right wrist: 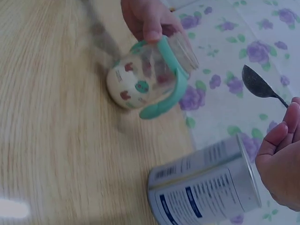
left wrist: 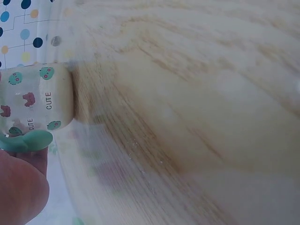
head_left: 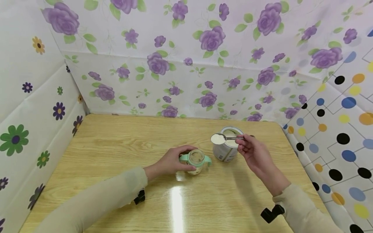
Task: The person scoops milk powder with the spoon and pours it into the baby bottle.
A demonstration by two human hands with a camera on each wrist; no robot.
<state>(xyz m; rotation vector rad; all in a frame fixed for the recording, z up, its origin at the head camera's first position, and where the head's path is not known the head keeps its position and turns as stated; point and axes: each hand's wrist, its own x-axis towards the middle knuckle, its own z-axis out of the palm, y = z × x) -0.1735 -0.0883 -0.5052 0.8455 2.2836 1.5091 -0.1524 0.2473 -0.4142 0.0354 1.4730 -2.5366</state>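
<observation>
My left hand [head_left: 173,160] holds a clear baby bottle [head_left: 194,170] with two mint-green handles, thumb and fingers around its collar. The bottle has no lid on and stands upright on the table; "CUTE" and small cartoon prints mark its side [left wrist: 40,96], and something pale shows in its lower part. To its right, my right hand [head_left: 254,155] pinches the handle of a metal spoon [right wrist: 259,85] heaped with white powder [head_left: 218,139]. The spoon is level, above the near left rim of an open grey can [head_left: 223,152] containing pale powder [head_left: 230,133].
The wooden table [head_left: 122,139] bears the bottle and the can. A flowered cloth [head_left: 186,87] hangs behind it, with patterned sheets on the left [head_left: 43,106] and right [head_left: 335,119]. Black camera mounts [head_left: 272,213] sit at both wrists.
</observation>
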